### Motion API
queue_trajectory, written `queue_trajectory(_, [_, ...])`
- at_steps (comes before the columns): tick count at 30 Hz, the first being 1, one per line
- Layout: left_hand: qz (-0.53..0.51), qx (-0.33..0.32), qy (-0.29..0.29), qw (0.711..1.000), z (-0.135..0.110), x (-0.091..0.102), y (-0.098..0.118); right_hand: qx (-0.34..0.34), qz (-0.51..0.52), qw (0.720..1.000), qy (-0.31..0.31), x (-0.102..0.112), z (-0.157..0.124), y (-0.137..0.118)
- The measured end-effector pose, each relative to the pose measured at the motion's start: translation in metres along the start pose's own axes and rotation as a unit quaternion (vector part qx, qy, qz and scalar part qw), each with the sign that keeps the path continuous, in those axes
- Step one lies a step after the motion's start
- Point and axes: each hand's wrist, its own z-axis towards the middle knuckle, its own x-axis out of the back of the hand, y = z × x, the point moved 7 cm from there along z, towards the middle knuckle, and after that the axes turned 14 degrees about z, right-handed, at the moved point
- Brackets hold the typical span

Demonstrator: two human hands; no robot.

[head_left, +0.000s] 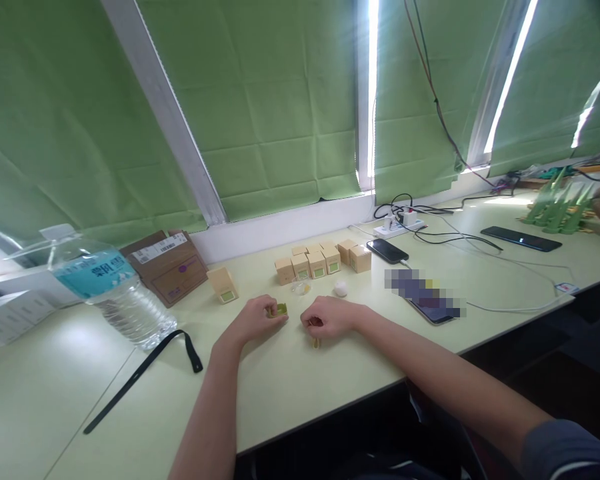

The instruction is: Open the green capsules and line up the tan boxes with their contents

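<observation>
On the one table [280, 393] I can count two hands of the person, left hand [257, 319] and right hand [333, 317], one green piece [281, 309], one yellow loop [316, 344], and one white ball [341, 289]. The small carton boxes [318, 268] are about ten, one of them open, but they overlap, so the exact number is difficult to tell. There are also three phones [387, 251], one bottle [113, 287], one bigger brown carton [173, 270], one black strap [140, 373] and one power strip [397, 228].

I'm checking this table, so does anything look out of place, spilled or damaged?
Perhaps the black strap: it lies loose before the water bottle, one end bent, seemingly attached to nothing. One small cardboard box also stands apart from the clustered boxes. I see no spill or damage.
</observation>
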Motion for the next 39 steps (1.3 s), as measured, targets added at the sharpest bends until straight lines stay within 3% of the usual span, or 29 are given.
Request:
queue_trajectory(8, [-0.022,0.018,-0.022,0.999,-0.007,0.004,-0.003,-0.057,0.074,0.995,0.022,0.002,0.001,0.017])
queue_trajectory(14, [-0.057,0.033,0.009,0.998,-0.001,0.002,-0.015,-0.072,0.086,0.993,0.022,0.002,0.002,0.018])
queue_trajectory(17, [-0.092,0.072,0.043,0.992,0.005,0.001,-0.027,-0.070,0.093,0.993,0.024,0.003,0.002,0.019])
queue_trajectory(22, [-0.081,0.139,0.171,0.972,0.024,0.012,-0.044,-0.067,0.089,0.994,0.025,0.003,0.002,0.020])
queue_trajectory(24, [-0.057,0.140,0.195,0.969,0.038,0.016,-0.043,-0.068,0.086,0.994,0.027,0.004,0.002,0.020])
queue_trajectory(28, [-0.060,0.113,0.199,0.971,0.073,0.016,-0.036,-0.073,0.092,0.993,0.032,0.004,0.003,0.021])
queue_trajectory(32, [-0.119,0.133,0.182,0.967,0.100,0.002,-0.041,-0.069,0.084,0.993,0.035,0.004,0.004,0.023])
queue_trajectory(36, [-0.148,0.152,0.179,0.961,0.110,-0.014,-0.049,-0.071,0.082,0.994,0.034,0.003,0.005,0.026])
queue_trajectory(39, [-0.153,0.165,0.193,0.955,0.105,-0.014,-0.056,-0.079,0.088,0.992,0.036,0.002,0.005,0.028])
